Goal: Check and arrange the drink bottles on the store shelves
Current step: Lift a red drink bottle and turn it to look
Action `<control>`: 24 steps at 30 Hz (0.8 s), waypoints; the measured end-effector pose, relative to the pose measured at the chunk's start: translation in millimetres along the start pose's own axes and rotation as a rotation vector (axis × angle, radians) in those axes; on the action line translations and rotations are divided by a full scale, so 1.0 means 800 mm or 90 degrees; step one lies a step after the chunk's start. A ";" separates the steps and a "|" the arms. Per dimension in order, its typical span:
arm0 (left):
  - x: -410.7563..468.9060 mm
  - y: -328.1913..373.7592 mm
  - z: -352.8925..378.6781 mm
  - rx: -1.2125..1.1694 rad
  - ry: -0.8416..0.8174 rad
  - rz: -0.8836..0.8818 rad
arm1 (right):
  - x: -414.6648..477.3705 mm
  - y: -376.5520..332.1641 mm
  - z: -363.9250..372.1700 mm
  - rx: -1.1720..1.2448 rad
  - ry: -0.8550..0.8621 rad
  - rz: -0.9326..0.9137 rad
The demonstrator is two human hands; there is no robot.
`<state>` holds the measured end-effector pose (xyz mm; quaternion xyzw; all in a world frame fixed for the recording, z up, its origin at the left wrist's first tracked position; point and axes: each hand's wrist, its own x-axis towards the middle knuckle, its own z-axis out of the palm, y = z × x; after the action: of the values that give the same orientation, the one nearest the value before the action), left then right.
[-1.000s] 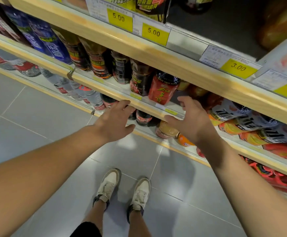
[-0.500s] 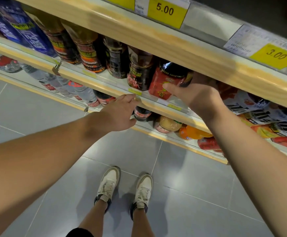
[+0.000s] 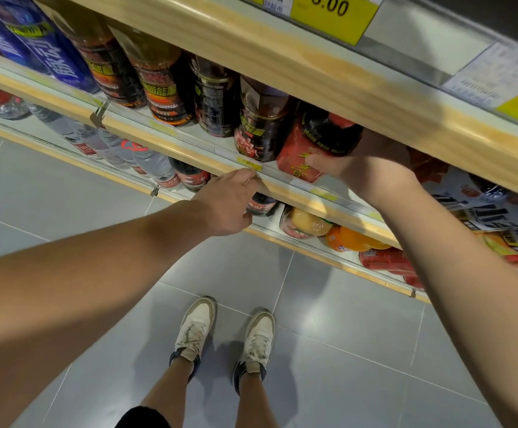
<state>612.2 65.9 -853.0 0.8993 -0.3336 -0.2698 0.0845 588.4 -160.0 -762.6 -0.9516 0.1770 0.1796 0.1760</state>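
One upright red bottle (image 3: 298, 146) in grip of right hand (image 3: 372, 171); left hand (image 3: 230, 205) loose on rail (image 3: 189, 149).

The red bottle (image 3: 310, 156) at the right hand (image 3: 366, 171) has yellow characters on its label. Just left of it, a dark bottle (image 3: 259, 131) carries a red and yellow label. Far left of the left hand (image 3: 230, 202) are blue bottles (image 3: 44, 47). Below the hands are orange bottles (image 3: 350, 239) and grey floor tiles (image 3: 344, 350). Above them, a yellow price tag (image 3: 332, 10) has black digits.
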 end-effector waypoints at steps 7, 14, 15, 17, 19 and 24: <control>0.000 0.001 -0.007 0.056 -0.040 0.003 | -0.015 0.001 0.013 0.038 0.059 -0.115; -0.002 0.002 -0.008 0.080 -0.084 0.002 | -0.055 0.017 0.022 0.145 0.170 -0.122; -0.002 0.002 -0.009 0.084 -0.086 0.003 | -0.062 0.020 0.022 0.179 0.182 -0.114; -0.001 0.003 -0.009 0.095 -0.092 0.005 | -0.073 0.025 0.023 0.222 0.206 -0.101; -0.001 0.005 -0.010 0.110 -0.101 0.005 | -0.083 0.026 0.022 0.247 0.234 -0.087; 0.001 0.010 -0.014 0.139 -0.102 0.015 | -0.106 0.027 0.019 0.343 0.288 -0.054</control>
<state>614.3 59.4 -841.3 0.8749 -0.3771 -0.3017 -0.0377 501.5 -149.7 -747.4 -0.8933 0.2129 -0.0961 0.3840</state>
